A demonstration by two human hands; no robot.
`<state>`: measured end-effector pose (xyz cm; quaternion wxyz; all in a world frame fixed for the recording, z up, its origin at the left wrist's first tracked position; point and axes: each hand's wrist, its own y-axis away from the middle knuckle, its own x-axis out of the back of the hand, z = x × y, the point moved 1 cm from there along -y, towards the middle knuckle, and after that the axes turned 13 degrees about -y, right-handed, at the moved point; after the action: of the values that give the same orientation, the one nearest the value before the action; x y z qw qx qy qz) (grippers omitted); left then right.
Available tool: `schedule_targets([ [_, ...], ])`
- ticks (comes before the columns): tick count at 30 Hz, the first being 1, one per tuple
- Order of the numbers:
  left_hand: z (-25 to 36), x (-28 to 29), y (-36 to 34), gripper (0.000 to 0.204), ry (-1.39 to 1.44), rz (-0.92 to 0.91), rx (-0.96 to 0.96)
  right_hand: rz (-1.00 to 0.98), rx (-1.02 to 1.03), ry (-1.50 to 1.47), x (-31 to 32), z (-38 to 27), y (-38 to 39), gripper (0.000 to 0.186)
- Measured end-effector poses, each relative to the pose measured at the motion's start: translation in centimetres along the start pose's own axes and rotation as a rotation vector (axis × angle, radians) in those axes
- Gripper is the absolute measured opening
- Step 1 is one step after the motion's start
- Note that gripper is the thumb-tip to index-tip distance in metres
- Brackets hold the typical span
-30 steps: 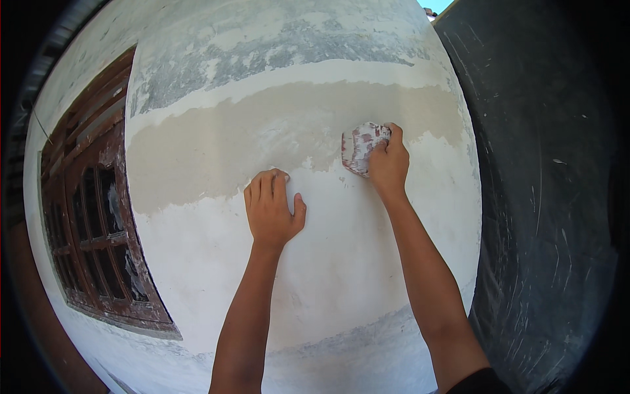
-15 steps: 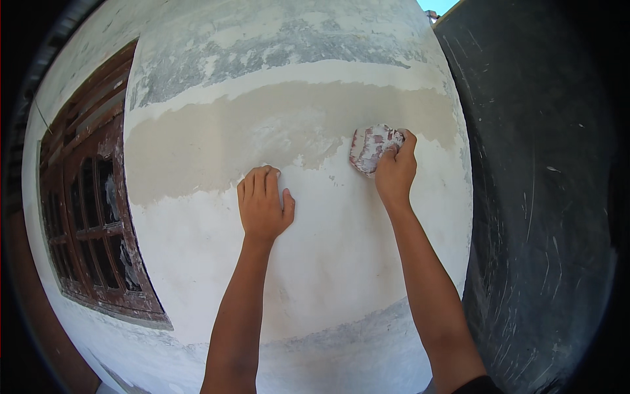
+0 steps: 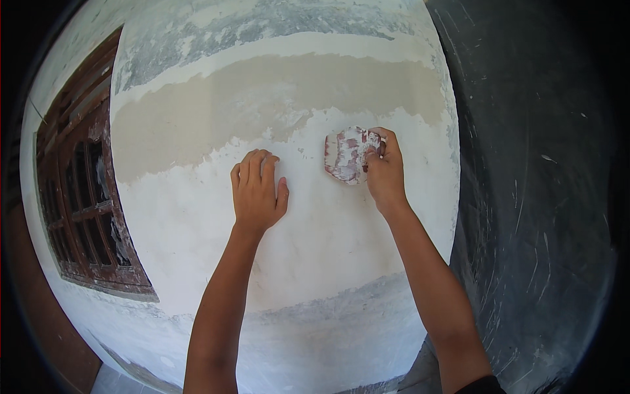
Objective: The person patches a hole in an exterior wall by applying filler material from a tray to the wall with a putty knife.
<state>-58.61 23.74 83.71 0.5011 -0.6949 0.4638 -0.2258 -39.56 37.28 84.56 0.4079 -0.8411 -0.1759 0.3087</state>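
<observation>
My right hand (image 3: 386, 172) grips a flat, roughly rectangular scraper (image 3: 346, 156) by its right side, thumb on the near face. Reddish-brown patches show through the white putty smeared over it. The scraper is at the white wall (image 3: 315, 223), just below a broad beige putty band (image 3: 354, 82); whether its far face touches is hidden. To the left, my left hand (image 3: 257, 190) has its fingers stretched upward over the wall and its thumb apart. Its fingertips are near the ragged lower edge of the band, and a little white shows on them.
A brown wooden window (image 3: 88, 197) with dark panes and worn paint is set in the wall at the left. On the right stands a dark wall (image 3: 538, 164) with white scratches and splashes. Grey patchy plaster (image 3: 262, 33) runs above the band.
My right hand has moved the scraper down and left, off the beige band onto the white below it. The left hand is slightly lower on the wall. The view has tilted down.
</observation>
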Motion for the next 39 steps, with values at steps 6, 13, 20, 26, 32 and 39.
schedule_targets([
  [6, 5.5, 2.0, -0.1, 0.037, 0.119, -0.088, -0.072, -0.033, -0.024, 0.018, 2.6, 0.1, 1.4, 0.033],
  [13, 11.0, 4.5, 1.3, 0.038, 0.348, -0.090, 0.119, -0.006, -0.149, -0.127, 5.0, -0.4, 4.2, 0.033],
  [20, 14.2, 6.1, 4.2, 0.038, 0.465, -0.171, 0.314, 0.067, -0.284, -0.128, 7.5, -1.1, 7.8, 0.039],
  [26, 16.0, 9.2, 7.2, 0.037, 0.580, -0.202, 0.431, 0.078, -0.306, -0.059, 9.8, -3.4, 11.9, 0.036],
  [32, 18.7, 14.3, 10.3, 0.037, 0.658, -0.286, 0.516, 0.144, -0.371, -0.043, 11.1, -5.3, 17.8, 0.041],
  [39, 22.0, 18.9, 13.6, 0.038, 0.738, -0.394, 0.642, 0.233, -0.509, -0.101, 14.1, -6.4, 24.4, 0.038],
])
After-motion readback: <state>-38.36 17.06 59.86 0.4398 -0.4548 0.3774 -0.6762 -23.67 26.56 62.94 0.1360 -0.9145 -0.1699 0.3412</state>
